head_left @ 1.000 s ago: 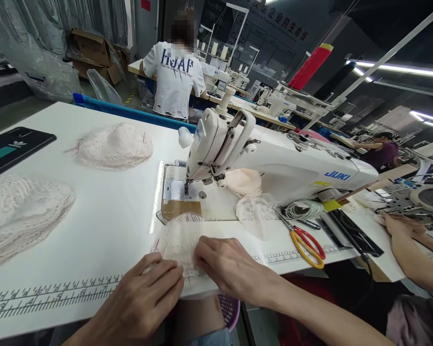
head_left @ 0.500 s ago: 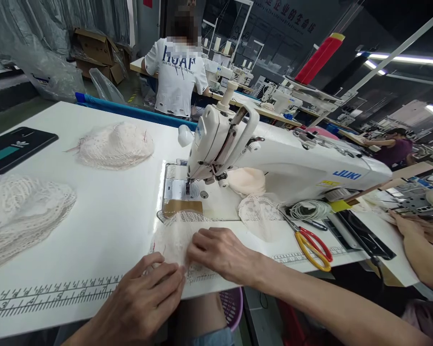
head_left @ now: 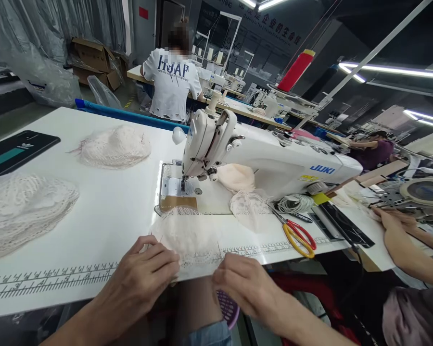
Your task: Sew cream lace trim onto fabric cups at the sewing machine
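A sheer white lace piece (head_left: 189,234) lies at the table's front edge, just before the sewing machine's needle plate (head_left: 173,186). My left hand (head_left: 147,271) is closed at its lower left corner, fingers bent together over the lace edge; the thumb is mostly hidden. My right hand (head_left: 247,290) is apart from the lace, in front of the table edge, its fingers curled together. Whether anything small is between those fingers cannot be made out. The white sewing machine (head_left: 274,149) stands behind the lace, and a second lace piece (head_left: 250,209) rests to its right.
Red-and-yellow scissors (head_left: 299,238) and a coil of cord (head_left: 294,203) lie right. Lace stacks (head_left: 115,146) and a black phone-like case (head_left: 21,149) are left. A purple basket (head_left: 228,307) is below. A co-worker's hands (head_left: 393,221) work at far right; another person (head_left: 173,81) sits ahead.
My right hand has come off the lace, moving right and toward me past the table edge. The lace now lies more spread out. My left hand stays at its corner; the view has shifted slightly.
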Demonstrator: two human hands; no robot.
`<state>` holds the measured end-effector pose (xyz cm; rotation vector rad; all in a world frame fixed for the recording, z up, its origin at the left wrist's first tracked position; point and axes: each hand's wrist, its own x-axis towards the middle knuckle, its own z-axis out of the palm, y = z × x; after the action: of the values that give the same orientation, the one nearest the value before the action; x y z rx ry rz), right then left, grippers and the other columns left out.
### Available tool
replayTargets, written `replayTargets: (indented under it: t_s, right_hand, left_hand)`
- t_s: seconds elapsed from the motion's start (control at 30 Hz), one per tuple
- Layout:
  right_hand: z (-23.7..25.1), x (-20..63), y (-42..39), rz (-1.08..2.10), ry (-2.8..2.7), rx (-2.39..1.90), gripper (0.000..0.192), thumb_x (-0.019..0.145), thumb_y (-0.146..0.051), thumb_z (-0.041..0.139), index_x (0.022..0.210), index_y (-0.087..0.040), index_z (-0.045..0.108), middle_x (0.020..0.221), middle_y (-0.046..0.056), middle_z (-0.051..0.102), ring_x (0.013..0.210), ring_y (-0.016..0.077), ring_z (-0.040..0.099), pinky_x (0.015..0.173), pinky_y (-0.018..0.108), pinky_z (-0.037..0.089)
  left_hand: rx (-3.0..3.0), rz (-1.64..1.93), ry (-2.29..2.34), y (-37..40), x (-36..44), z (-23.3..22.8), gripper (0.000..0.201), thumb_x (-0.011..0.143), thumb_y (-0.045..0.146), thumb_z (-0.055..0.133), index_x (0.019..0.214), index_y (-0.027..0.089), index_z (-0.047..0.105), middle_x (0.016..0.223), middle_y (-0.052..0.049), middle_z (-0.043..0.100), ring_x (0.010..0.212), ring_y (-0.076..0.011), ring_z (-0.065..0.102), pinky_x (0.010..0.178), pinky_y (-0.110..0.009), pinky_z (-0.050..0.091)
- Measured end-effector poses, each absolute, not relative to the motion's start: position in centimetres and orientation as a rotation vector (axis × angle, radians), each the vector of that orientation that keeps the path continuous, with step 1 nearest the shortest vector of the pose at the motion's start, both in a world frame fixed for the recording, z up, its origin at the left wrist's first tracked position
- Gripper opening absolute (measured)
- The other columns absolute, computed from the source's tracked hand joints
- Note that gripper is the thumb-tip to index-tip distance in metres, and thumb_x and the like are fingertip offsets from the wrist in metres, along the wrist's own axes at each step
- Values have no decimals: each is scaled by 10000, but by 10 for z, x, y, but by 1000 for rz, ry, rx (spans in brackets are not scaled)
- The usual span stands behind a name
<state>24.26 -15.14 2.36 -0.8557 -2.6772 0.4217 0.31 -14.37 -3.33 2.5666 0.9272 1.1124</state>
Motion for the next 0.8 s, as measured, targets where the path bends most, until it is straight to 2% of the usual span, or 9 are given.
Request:
replayTargets:
  t_s: [0.13,0.27,0.5,0.8]
  right_hand:
    - [-4,227,-169,238,-2526,-883,107,922,-132,448,924,-128,555,716,32,551,634,123,464,556,239,359]
    - [-25,219,-168,140,-2496,-860,186,907,-107,465,1072,-125,548,753,42,580,669,140,475,582,258,385]
    - [-29,211,-168,66,-2381,-884,146,900,-102,476,967,-134,601,711,34,571,650,130,482,563,249,378]
    - [-32,216,-164,-59,-2517,-790,234,927,-112,427,1105,-136,577,716,30,563,661,129,493,589,263,385]
  left_hand:
    - [2480,1041,953,-145,4,-25,196,910,122,454,843,190,626,769,12,645,740,-137,576,821,-347,343]
    - [2462,999,988,-145,3,-25,183,906,121,461,873,195,625,818,8,657,754,-136,577,834,-353,334]
    - [2512,978,965,-145,2,-27,203,913,126,443,840,197,618,834,11,670,771,-136,590,829,-342,338]
    - [2535,992,972,-144,3,-24,236,917,140,420,806,196,620,783,6,661,726,-132,583,808,-328,353]
